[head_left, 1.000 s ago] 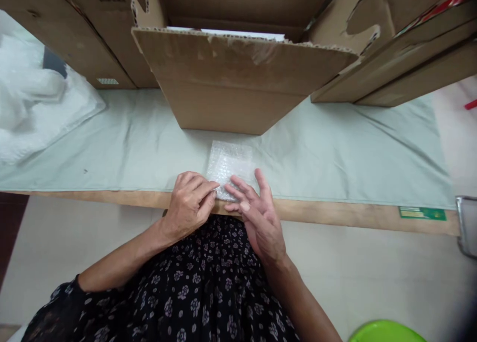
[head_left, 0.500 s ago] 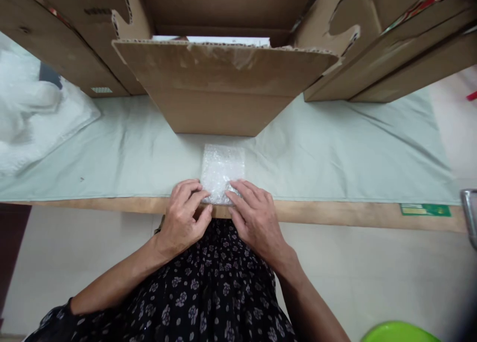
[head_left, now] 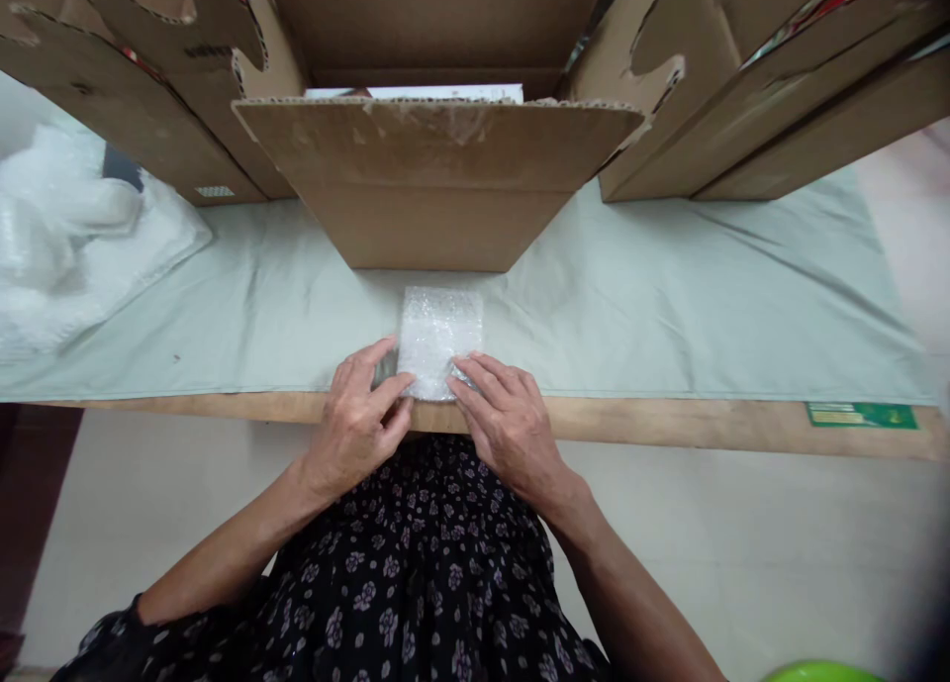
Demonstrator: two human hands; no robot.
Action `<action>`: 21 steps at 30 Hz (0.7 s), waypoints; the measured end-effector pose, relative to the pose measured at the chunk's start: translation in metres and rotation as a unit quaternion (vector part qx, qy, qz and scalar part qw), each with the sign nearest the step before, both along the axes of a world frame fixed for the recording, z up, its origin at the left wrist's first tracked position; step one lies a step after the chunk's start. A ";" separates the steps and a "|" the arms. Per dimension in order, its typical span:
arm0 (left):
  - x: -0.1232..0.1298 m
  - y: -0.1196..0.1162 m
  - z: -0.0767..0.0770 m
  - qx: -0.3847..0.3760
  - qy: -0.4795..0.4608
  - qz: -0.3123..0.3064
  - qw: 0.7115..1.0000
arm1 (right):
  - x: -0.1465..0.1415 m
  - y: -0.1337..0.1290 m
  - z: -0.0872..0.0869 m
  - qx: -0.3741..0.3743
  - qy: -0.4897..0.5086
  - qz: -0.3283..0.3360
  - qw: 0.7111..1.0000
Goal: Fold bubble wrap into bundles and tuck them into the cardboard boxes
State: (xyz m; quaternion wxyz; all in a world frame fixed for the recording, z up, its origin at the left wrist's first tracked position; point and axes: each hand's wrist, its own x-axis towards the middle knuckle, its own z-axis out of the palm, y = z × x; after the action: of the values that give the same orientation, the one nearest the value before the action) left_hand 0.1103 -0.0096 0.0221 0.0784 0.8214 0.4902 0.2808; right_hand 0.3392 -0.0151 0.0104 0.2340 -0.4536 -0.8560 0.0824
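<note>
A small rectangular bubble wrap pouch (head_left: 439, 331) lies flat on the pale green cloth (head_left: 630, 306), at the table's front edge. My left hand (head_left: 363, 400) is at its lower left corner, fingers apart, with a fingertip touching the wrap. On the other side, my right hand (head_left: 506, 405) rests its fingertips on the pouch's lower right part, fingers stretched out. Whether anything is inside the wrap cannot be made out.
Straight behind the pouch stands an open cardboard box (head_left: 437, 222) with a white item inside. More cardboard boxes flank it left and right (head_left: 690, 138). Bubble wrap (head_left: 96, 237) is heaped at left. A green strip (head_left: 861, 415) sits on the wooden table edge (head_left: 668, 425).
My left hand has shifted slightly left and its index finger has spread upward along the pouch's side. My right hand stays on the lower right of the pouch. The view has shifted a little.
</note>
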 end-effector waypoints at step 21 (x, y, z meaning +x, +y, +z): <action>0.011 0.039 -0.003 -0.079 -0.117 0.093 0.986 | -0.009 0.016 0.004 0.018 0.017 -0.041 0.999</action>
State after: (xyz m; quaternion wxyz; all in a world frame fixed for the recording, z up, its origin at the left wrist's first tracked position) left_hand 0.1211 0.0291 0.0189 0.1732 0.7251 0.5722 0.3418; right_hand 0.3301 0.0012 0.0143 0.2597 -0.4821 -0.8342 0.0647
